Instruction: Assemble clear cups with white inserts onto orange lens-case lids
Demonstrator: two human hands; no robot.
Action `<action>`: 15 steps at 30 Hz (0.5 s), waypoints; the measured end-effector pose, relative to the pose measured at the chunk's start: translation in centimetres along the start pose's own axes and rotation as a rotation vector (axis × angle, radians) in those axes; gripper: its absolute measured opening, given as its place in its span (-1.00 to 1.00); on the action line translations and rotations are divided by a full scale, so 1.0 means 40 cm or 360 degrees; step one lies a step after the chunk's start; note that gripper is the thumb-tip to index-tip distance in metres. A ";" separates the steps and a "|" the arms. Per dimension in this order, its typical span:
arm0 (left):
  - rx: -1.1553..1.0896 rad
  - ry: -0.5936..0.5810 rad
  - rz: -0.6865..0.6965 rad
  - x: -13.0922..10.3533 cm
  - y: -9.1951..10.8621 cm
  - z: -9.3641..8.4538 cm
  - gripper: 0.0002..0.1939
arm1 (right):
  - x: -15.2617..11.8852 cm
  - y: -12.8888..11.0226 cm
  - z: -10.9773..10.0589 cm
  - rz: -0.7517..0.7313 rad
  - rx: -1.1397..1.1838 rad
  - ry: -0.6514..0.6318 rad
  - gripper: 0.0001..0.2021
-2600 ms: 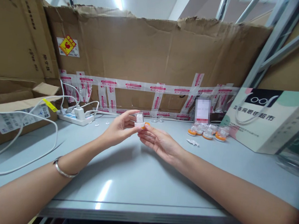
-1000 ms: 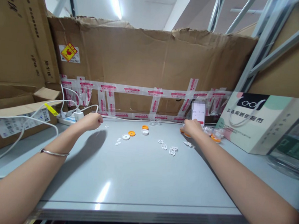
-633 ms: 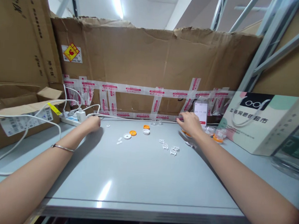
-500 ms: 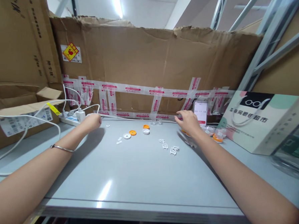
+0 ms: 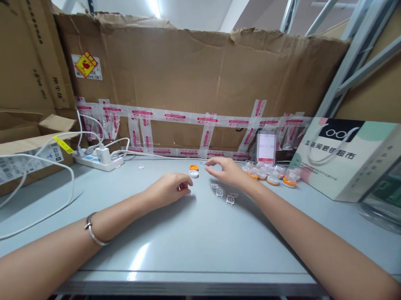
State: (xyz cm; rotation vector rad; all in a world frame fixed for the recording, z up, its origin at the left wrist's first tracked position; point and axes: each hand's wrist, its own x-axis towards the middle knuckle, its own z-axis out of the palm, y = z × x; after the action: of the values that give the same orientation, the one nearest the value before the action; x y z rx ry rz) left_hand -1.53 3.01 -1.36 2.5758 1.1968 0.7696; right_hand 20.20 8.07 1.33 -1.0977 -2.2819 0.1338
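Observation:
My left hand (image 5: 172, 189) hovers over the table's middle, fingers loosely curled with a gap between thumb and fingers; nothing shows in it. Its fingertips are just short of a white ring-shaped part (image 5: 193, 174), in front of an orange ring-shaped part (image 5: 193, 167). My right hand (image 5: 226, 170) reaches in from the right, thumb and fingers apart, close to a small clear plastic cup (image 5: 203, 160) it partly hides. Nearer me lie several white openwork pieces (image 5: 219, 193). A tiny white disc (image 5: 141, 167) lies far left. The table area behind my left hand is hidden.
Several clear domed pieces with orange bases (image 5: 273, 179) stand at the back right, before a propped phone (image 5: 266, 146) and a paper bag (image 5: 341, 162). A power strip (image 5: 101, 162) with white cables lies left. A large cardboard box (image 5: 191, 73) walls off the back.
My left hand has moved right from beside the power strip to the middle. My right hand has moved left, away from the domed pieces, uncovering them. The view has shifted slightly.

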 end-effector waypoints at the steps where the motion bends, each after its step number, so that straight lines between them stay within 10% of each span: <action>1: 0.0014 -0.0028 -0.0021 0.000 -0.004 0.006 -0.84 | -0.001 -0.002 0.002 0.0005 0.0013 -0.0027 -0.83; 8: -0.0040 -0.0142 -0.0074 0.003 0.000 0.015 -0.81 | -0.005 0.000 0.008 -0.0056 0.0071 -0.0105 -0.81; 15: 0.0186 0.0273 -0.0219 0.014 -0.078 -0.073 -0.75 | -0.006 -0.015 0.007 -0.0031 0.0057 -0.0133 -0.82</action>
State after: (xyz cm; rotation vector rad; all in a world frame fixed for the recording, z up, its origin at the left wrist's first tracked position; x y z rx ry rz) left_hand -4.82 5.36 0.12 2.5266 1.4937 0.9313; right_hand 19.75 7.55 1.19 -1.0697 -2.3541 0.2151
